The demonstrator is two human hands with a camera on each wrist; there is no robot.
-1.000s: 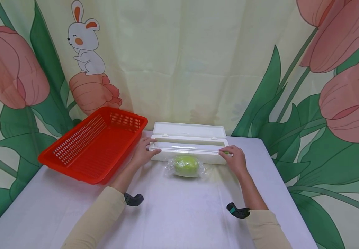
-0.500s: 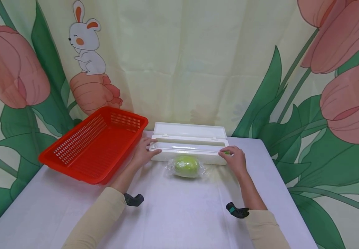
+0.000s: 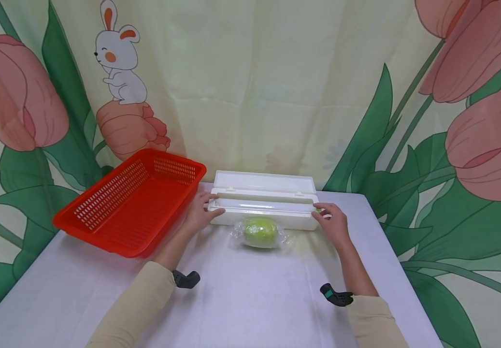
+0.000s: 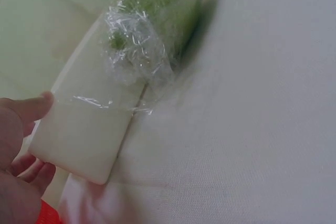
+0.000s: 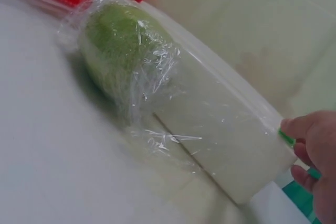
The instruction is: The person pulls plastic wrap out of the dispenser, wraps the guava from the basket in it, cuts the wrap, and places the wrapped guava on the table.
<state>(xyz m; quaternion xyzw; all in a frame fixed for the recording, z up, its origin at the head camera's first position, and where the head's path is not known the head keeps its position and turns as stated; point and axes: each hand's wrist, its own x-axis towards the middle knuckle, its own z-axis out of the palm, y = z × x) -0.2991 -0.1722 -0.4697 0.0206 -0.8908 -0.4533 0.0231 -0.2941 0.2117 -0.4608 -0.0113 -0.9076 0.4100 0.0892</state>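
A white cling film box point(image 3: 293, 222) stands on the table with its lid point(image 3: 264, 181) raised and a roll of film point(image 3: 263, 205) inside. My left hand point(image 3: 198, 212) grips the box's left end, thumb on the front edge and fingers bent at the end, as the left wrist view shows. At the other end, my right hand point(image 3: 333, 226) pinches a small green slider point(image 5: 286, 137) on the box's edge, mostly hidden by the fingers. A green fruit point(image 3: 260, 233) wrapped in clear film lies against the box front; its kind is unclear.
A red perforated plastic basket point(image 3: 133, 212) sits left of the box, beside my left forearm. White cloth covers the table point(image 3: 250, 299). Behind it hangs a curtain point(image 3: 250, 96) printed with tulips and a rabbit.
My right hand has shifted slightly right, to the box's right end, and less of the green slider shows now. The left hand, box and wrapped fruit have kept their places.
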